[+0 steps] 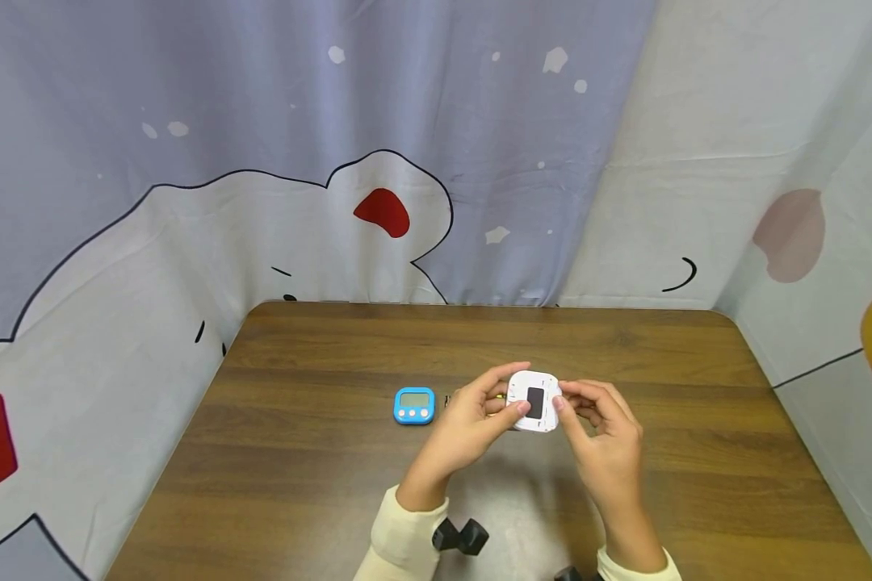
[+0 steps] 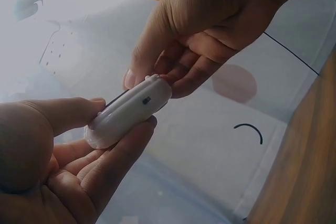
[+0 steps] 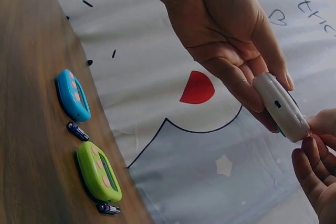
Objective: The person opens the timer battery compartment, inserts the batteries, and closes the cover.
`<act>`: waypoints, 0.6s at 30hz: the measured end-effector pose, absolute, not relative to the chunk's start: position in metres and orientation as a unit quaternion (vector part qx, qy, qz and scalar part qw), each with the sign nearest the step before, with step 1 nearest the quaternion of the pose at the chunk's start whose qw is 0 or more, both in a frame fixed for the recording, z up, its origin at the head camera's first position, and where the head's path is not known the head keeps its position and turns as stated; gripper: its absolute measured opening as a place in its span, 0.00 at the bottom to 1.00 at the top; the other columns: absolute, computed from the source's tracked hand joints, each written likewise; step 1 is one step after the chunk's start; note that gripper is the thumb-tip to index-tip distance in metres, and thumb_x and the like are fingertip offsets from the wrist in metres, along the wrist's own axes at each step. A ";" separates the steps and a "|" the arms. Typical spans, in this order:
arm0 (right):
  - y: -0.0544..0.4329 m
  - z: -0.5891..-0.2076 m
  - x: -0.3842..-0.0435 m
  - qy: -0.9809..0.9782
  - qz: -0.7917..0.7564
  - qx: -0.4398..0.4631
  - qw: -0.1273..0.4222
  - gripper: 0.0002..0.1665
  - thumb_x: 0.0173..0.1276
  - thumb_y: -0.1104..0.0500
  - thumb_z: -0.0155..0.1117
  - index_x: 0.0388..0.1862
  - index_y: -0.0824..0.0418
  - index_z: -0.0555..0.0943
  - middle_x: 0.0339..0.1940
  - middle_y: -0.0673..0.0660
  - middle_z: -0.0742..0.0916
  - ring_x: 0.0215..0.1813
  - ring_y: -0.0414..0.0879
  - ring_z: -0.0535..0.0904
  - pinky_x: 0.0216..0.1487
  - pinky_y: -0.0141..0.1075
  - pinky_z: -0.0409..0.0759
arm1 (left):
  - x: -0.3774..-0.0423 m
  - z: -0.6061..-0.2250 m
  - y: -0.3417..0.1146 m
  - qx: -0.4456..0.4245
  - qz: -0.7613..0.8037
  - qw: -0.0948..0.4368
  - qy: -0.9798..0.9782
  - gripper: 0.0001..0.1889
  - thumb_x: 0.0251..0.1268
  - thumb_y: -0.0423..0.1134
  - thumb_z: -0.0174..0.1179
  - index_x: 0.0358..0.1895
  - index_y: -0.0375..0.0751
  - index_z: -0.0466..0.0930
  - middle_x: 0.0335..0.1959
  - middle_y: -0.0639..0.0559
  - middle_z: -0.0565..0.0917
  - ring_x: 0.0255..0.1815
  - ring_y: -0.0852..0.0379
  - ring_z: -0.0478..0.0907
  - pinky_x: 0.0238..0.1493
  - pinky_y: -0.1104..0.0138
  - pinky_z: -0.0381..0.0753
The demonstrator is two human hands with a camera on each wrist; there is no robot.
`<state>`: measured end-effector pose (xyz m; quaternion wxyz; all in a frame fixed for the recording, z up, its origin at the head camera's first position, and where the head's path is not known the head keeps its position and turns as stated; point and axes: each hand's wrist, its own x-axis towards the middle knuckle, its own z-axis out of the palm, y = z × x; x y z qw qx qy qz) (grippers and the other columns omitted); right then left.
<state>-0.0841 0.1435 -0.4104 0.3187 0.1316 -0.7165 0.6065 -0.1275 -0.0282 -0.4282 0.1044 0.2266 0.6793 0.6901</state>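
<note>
A small white device, rounded-square like a kitchen timer, is held above the wooden table, its dark rectangular patch facing up in the head view. My left hand grips its left side, thumb on the patched face and fingers beneath. At the opposite edge, my right hand pinches with thumb and fingertips. The left wrist view shows the white device edge-on, with a small dark slot in its side. Left of the hands lies a blue timer. A green timer is mostly hidden behind my left hand in the head view.
One small battery lies between the blue and green timers, and another battery is beside the green one. The wooden table meets a printed curtain at its back edge and sides.
</note>
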 end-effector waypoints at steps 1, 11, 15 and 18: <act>0.143 -0.409 -0.084 -0.716 0.607 0.131 0.319 0.13 0.54 0.86 0.62 0.39 0.80 0.80 0.36 0.71 0.80 0.37 0.45 0.78 0.39 0.26 0.81 | -0.128 -0.428 -0.028 0.227 0.691 0.105 0.679 0.24 0.68 0.36 0.62 0.66 0.51 0.71 0.48 0.47 0.83 0.45 0.57 0.84 0.40 0.64 0.86; 0.149 -0.429 -0.091 -0.660 0.688 0.122 0.274 0.08 0.57 0.86 0.59 0.35 0.81 0.78 0.39 0.64 0.79 0.42 0.43 0.80 0.43 0.28 0.82 | -0.127 -0.426 -0.028 0.227 0.697 0.104 0.672 0.25 0.67 0.35 0.63 0.66 0.52 0.72 0.47 0.48 0.83 0.44 0.57 0.85 0.39 0.62 0.86; 0.155 -0.440 -0.095 -0.627 0.706 0.179 0.275 0.09 0.58 0.87 0.54 0.37 0.83 0.77 0.41 0.63 0.79 0.47 0.47 0.78 0.51 0.30 0.81 | -0.127 -0.425 -0.029 0.230 0.706 0.105 0.662 0.25 0.67 0.34 0.62 0.66 0.52 0.72 0.48 0.47 0.83 0.44 0.56 0.85 0.40 0.61 0.86; 0.157 -0.441 -0.095 -0.608 0.717 0.211 0.267 0.11 0.58 0.87 0.52 0.39 0.83 0.76 0.44 0.62 0.80 0.50 0.49 0.77 0.57 0.34 0.78 | -0.126 -0.425 -0.031 0.236 0.711 0.101 0.654 0.25 0.68 0.32 0.62 0.67 0.51 0.71 0.48 0.46 0.83 0.45 0.55 0.85 0.39 0.61 0.86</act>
